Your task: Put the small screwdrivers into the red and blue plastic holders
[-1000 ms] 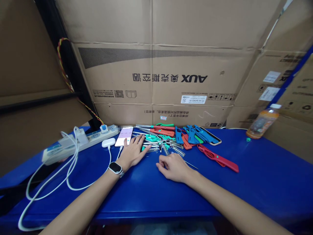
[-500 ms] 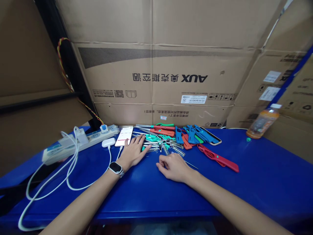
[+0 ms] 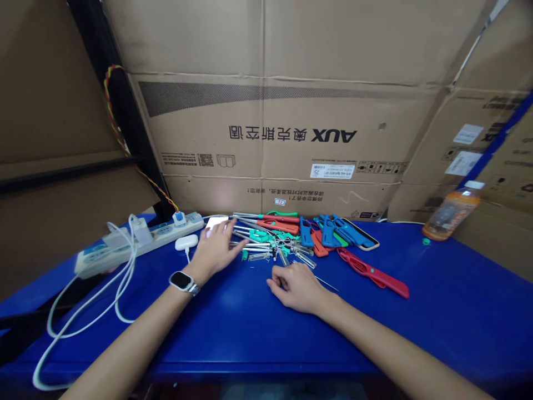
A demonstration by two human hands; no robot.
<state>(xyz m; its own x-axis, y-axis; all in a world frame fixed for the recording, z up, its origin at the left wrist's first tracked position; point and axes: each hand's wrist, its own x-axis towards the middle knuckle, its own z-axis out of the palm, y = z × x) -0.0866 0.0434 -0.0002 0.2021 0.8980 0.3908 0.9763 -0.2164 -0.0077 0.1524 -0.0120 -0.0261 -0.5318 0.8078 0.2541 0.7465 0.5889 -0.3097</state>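
Note:
My left hand [image 3: 215, 247], wearing a watch [image 3: 183, 281], reaches over a phone [image 3: 216, 223] with a bright screen. Its fingers are spread and partly cover the phone. On the blue table, my right hand [image 3: 295, 287] rests with its fingers curled in and nothing visible in them. Just behind it lie transparent screwdriver handles [image 3: 306, 259]; a thin metal shaft [image 3: 328, 284] sticks out past its back. Between and beyond the hands spreads a pile of green plastic parts [image 3: 260, 236], metal rods and red and orange lighter-shaped pieces [image 3: 283, 226].
Blue lighter-shaped pieces [image 3: 327, 230] lie beside a second phone [image 3: 366, 239]. A red one [image 3: 375, 275] is nearer. An orange drink bottle [image 3: 452, 214] leans at right. A power strip [image 3: 97, 261], white cables [image 3: 129, 272] and a white case [image 3: 186, 242] occupy the left. Cardboard [image 3: 200, 44] walls the back.
My left hand has shifted left and slightly back, from beside the phone and pile to over the phone. The phone's screen looks brighter. My right hand has stayed in place.

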